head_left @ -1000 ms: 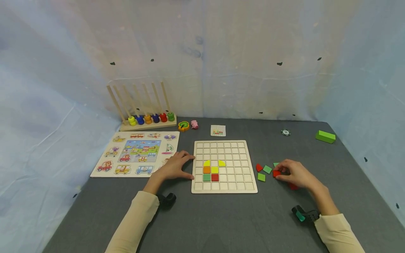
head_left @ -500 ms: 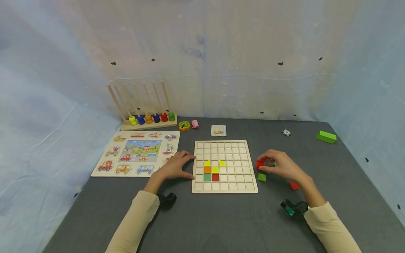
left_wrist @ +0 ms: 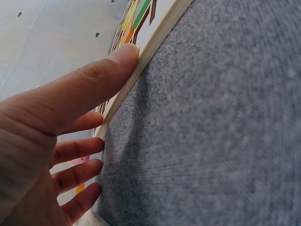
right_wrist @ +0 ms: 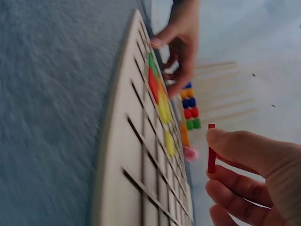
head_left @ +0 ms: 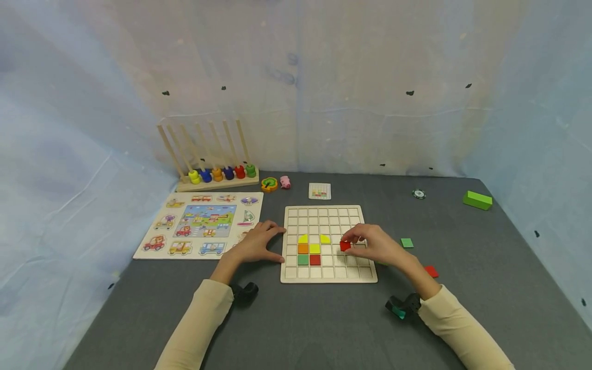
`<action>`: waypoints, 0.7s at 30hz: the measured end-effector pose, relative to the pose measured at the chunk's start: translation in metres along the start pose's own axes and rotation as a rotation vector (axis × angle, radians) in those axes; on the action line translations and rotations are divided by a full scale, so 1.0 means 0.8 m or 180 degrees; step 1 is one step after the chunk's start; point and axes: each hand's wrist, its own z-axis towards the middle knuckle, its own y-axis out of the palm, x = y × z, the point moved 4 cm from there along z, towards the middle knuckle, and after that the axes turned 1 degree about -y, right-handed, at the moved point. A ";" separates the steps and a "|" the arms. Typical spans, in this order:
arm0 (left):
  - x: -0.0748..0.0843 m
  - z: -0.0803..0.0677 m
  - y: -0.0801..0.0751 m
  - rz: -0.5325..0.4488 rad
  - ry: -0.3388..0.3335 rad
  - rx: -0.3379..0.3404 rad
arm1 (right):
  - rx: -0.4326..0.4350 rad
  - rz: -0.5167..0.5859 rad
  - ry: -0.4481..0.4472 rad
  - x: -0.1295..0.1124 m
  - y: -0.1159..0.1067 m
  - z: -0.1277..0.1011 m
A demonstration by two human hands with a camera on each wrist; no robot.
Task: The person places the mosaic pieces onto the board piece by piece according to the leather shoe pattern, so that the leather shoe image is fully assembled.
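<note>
A pale wooden grid board (head_left: 328, 273) lies on the grey table. Thumb and fingertips of my left hand (head_left: 255, 243) touch its left edge, the fingers spread and relaxed. Over the board's right half, my right hand (head_left: 375, 245) pinches a red tile (head_left: 345, 246) between thumb and finger; in the right wrist view that tile (right_wrist: 212, 150) is edge-on, above the surface. On the board's left side sit a green tile (head_left: 302, 260), a red square (head_left: 315, 260), an orange tile (head_left: 302, 248), a yellow square (head_left: 314, 248) and two yellow rounded pieces (head_left: 325, 239).
Right of the board lie a green tile (head_left: 407, 243) and a red tile (head_left: 431, 271); my right hand partly hides others. A pattern card (head_left: 319, 191), pink pig (head_left: 284, 182), tree piece (head_left: 269, 184), peg stand (head_left: 217, 184), picture puzzle (head_left: 157, 223), chip (head_left: 419, 193) and green block (head_left: 477, 200) stand around.
My right hand has moved left from the loose tiles to over the board, carrying the red tile. The left hand has stayed at the board's edge.
</note>
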 end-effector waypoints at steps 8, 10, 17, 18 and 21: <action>0.001 -0.001 0.000 -0.0024 0.0020 0.0012 | -0.0158 -0.0069 -0.0073 -0.008 0.034 0.013; 0.002 -0.001 -0.001 -0.0014 0.0052 0.0027 | -0.0143 -0.0131 -0.0116 -0.009 0.042 0.015; 0.004 -0.004 -0.003 0.0003 0.0120 0.0075 | -0.0020 -0.0294 -0.0389 -0.014 0.057 0.017; 0.004 -0.004 -0.003 -0.0003 0.0123 0.0076 | -0.0013 -0.0315 -0.0417 -0.014 0.057 0.017; 0.005 -0.004 -0.003 -0.0007 0.0114 0.0073 | -0.0018 -0.0341 -0.0494 -0.014 0.056 0.016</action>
